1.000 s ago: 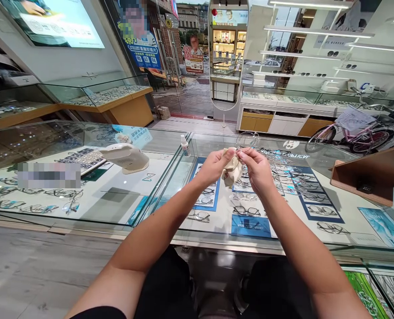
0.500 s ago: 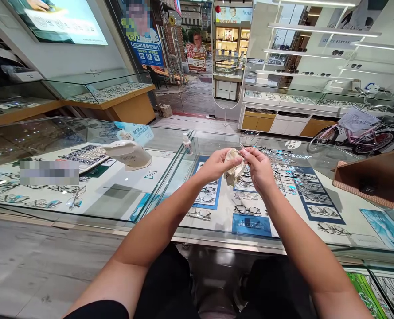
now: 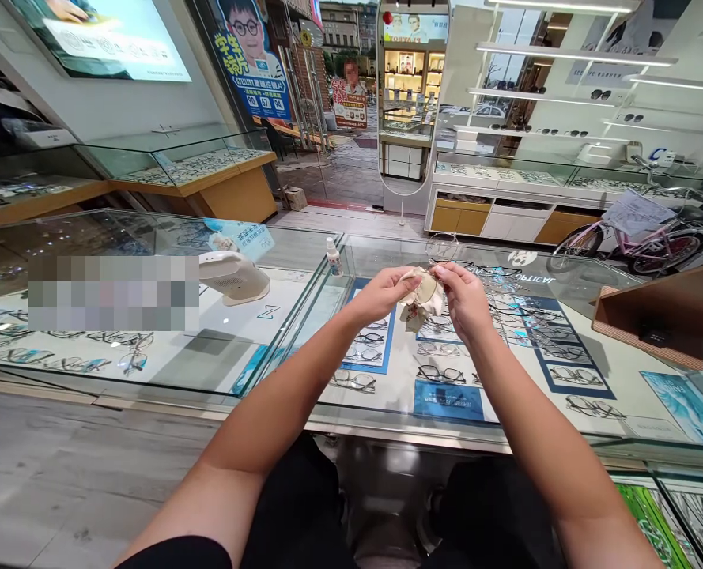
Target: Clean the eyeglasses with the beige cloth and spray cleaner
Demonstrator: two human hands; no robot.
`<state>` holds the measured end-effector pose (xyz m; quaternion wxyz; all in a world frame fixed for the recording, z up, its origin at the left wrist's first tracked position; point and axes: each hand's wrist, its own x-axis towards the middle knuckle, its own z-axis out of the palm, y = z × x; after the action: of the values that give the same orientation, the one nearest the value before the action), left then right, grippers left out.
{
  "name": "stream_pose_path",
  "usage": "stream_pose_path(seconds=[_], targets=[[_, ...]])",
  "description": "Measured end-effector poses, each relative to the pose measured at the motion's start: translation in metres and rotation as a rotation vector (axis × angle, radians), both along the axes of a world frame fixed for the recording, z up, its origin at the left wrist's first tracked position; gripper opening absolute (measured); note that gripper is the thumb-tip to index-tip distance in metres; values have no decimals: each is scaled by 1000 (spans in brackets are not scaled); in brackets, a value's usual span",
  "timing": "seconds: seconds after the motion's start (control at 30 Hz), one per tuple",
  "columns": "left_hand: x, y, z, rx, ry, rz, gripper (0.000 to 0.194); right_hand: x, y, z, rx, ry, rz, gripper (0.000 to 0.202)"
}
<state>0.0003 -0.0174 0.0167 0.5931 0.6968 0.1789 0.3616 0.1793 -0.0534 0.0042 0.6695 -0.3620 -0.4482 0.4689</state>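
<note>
My left hand (image 3: 383, 292) is closed on a crumpled cream cloth (image 3: 427, 299), thumb and fingers pinched together. A thin round rim shows against the cloth. Beside it, my right hand (image 3: 465, 292) pinches a pair of thin-rimmed eyeglasses (image 3: 444, 247); one round lens stands out above the fingers. The fingers partly hide the frame, so I cannot see exactly where it is gripped. Both hands are close together over the glass display counter (image 3: 380, 415), with rows of spectacles beneath, among them a dark-framed pair (image 3: 440, 374).
A small white spray bottle (image 3: 333, 258) stands on the counter left of my hands. Farther left is a cream-coloured device (image 3: 236, 276). A brown wooden stand (image 3: 648, 324) occupies the right side. Beyond the counter are a pink bicycle (image 3: 648, 237) and a tall mirror (image 3: 409, 118).
The cloth, bunched below my left fingers before, is now spread wider around a round rim. My left hand has shifted slightly; the eyeglasses stay in my right hand.
</note>
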Motion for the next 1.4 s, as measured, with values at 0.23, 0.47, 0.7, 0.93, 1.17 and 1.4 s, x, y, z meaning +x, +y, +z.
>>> stream_pose_path(seconds=[0.23,0.47,0.7,0.93,1.17,1.4], targets=[[6,-1,-9,-16,11,143,48,-4,-1,-3,3,-67,-7,22],[4,1,-6,42,26,113,51,0,3,-7,-23,-44,-22,23],[9,-6,-6,-12,-5,145,50,-2,3,-7,-31,-29,-7,27],[7,-4,-6,-6,2,145,54,0,4,-8,-30,-39,-40,25],[6,-5,-5,15,17,101,50,-1,3,-5,-46,-19,-34,28],[10,-2,-9,-42,-27,232,61,-8,-5,-1,-2,-32,-19,24]])
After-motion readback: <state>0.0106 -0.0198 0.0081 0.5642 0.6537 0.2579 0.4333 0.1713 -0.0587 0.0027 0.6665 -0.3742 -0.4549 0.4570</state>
